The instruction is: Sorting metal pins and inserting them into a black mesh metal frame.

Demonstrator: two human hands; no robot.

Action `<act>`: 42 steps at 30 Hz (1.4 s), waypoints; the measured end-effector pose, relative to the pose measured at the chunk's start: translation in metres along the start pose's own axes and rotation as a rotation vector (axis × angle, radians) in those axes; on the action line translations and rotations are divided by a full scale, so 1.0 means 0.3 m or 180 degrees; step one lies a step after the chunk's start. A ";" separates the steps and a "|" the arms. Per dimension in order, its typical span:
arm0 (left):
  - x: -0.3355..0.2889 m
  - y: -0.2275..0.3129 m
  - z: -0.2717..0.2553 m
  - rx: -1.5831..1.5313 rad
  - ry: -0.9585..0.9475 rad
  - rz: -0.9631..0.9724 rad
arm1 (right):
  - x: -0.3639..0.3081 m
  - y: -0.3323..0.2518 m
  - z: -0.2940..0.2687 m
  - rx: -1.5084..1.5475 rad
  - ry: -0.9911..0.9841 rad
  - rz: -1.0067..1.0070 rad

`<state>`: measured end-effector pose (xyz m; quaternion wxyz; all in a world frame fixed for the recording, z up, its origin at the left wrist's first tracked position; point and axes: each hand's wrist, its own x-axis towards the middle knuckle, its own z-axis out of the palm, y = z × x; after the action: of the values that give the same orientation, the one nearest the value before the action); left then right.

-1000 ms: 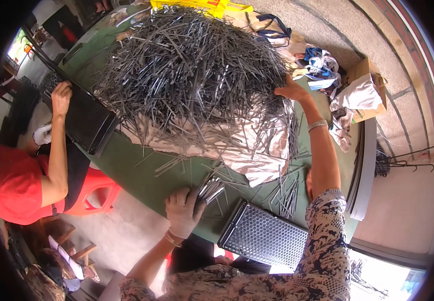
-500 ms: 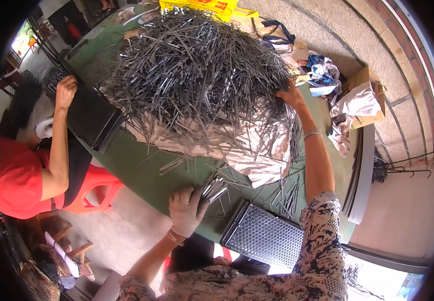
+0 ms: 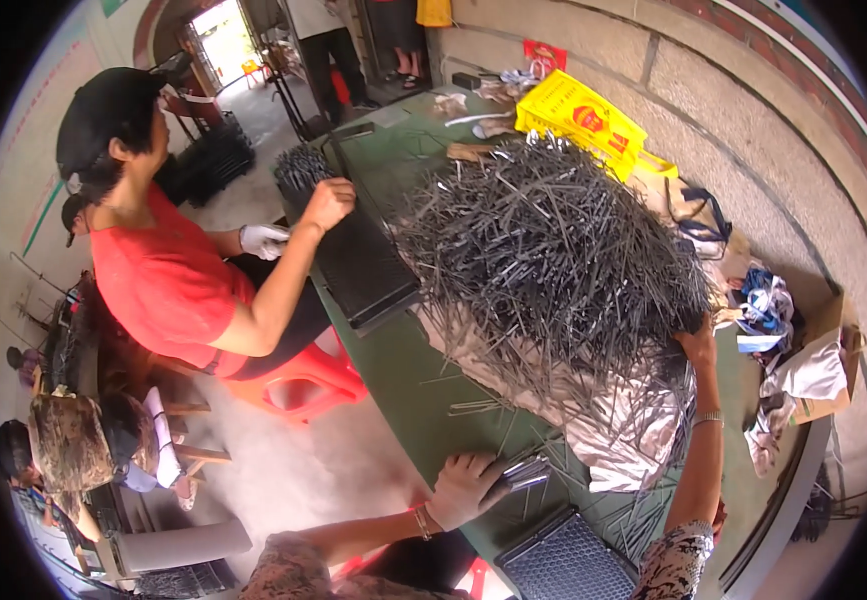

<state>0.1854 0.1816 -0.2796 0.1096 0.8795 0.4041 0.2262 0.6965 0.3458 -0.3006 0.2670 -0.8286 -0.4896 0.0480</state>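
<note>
A big heap of thin dark metal strips [image 3: 553, 250] lies on a pale crumpled cloth [image 3: 618, 440] over the green table. My left hand [image 3: 465, 492], in a pale glove, is closed round a small bundle of strips [image 3: 526, 472] at the near edge of the table. At the heap's right side, my bare right hand [image 3: 695, 345] touches the strips; its fingertips are hidden among them. Between my forearms, a black perforated tray [image 3: 568, 562] sits at the near table edge, with loose strips [image 3: 643, 520] beside it.
Across the table's left side, a person in red [image 3: 168, 265] works at a black tray [image 3: 363, 285] with upright strips behind it. A yellow bag [image 3: 578, 115] lies behind the heap. To the right stand a cardboard box [image 3: 833, 395] and rags [image 3: 765, 305]. A red stool [image 3: 318, 385] is under the person.
The view has swung left and up, so the whole scene sits farther right and lower. My left hand keeps its bundle, and my right hand stays at the heap's right side.
</note>
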 end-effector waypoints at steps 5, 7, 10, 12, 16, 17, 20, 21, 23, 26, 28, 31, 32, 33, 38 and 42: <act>0.007 -0.008 0.012 0.0019 0.0134 0.0034 | -0.059 -0.127 -0.072 -0.0560 -0.0048 0.0859; 0.026 -0.006 0.028 -0.0091 0.0041 0.0169 | -0.023 -0.027 -0.103 -0.0370 -0.0045 0.0490; 0.015 -0.035 0.016 -0.0171 0.0080 0.0201 | -0.014 -0.183 -0.121 -0.0198 -0.0146 0.0424; 0.018 -0.035 0.002 0.0014 0.0164 -0.0028 | -0.019 -0.261 -0.136 -0.0520 -0.0236 0.0417; 0.024 -0.043 -0.002 -0.0092 0.0156 0.0068 | -0.065 -0.318 -0.134 -0.0634 -0.0431 0.0704; 0.028 -0.041 -0.006 -0.0069 0.0129 0.0048 | -0.071 -0.319 -0.121 -0.0672 -0.0409 0.0852; 0.050 -0.013 0.012 -0.0102 0.0088 0.0115 | -0.057 -0.144 -0.078 -0.0836 -0.0176 0.0943; 0.057 -0.009 0.020 -0.0128 0.0056 0.0149 | -0.053 -0.080 -0.057 -0.0944 -0.0020 0.0858; 0.041 -0.011 0.018 -0.0107 0.0059 0.0074 | -0.034 -0.158 -0.044 -0.0913 -0.0183 0.0951; 0.026 -0.020 0.009 -0.0061 0.0095 0.0056 | -0.055 -0.217 -0.060 -0.0673 -0.0185 0.0942; 0.026 -0.022 0.008 -0.0028 0.0101 0.0091 | -0.069 -0.235 -0.094 -0.0456 -0.0059 0.0841; 0.030 -0.023 0.013 -0.0016 0.0163 0.0133 | -0.069 -0.266 -0.161 -0.0558 -0.0315 0.0825; 0.029 -0.025 0.016 -0.0093 0.0189 0.0132 | -0.075 -0.270 -0.180 -0.0572 -0.0251 0.0708; 0.027 -0.026 0.017 -0.0174 0.0212 0.0130 | -0.084 -0.272 -0.199 -0.0589 -0.0191 0.0594; 0.006 -0.042 0.010 -0.0165 0.0181 0.0126 | -0.197 -0.304 -0.236 -0.0379 -0.0297 0.0682; 0.020 -0.037 0.002 -0.0165 0.0323 0.0155 | -0.334 -0.156 -0.235 0.0343 -0.0283 0.0735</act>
<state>0.1819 0.1933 -0.2823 0.1061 0.8733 0.3817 0.2835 0.6321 0.2518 -0.2359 0.2819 -0.8610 -0.3990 0.1413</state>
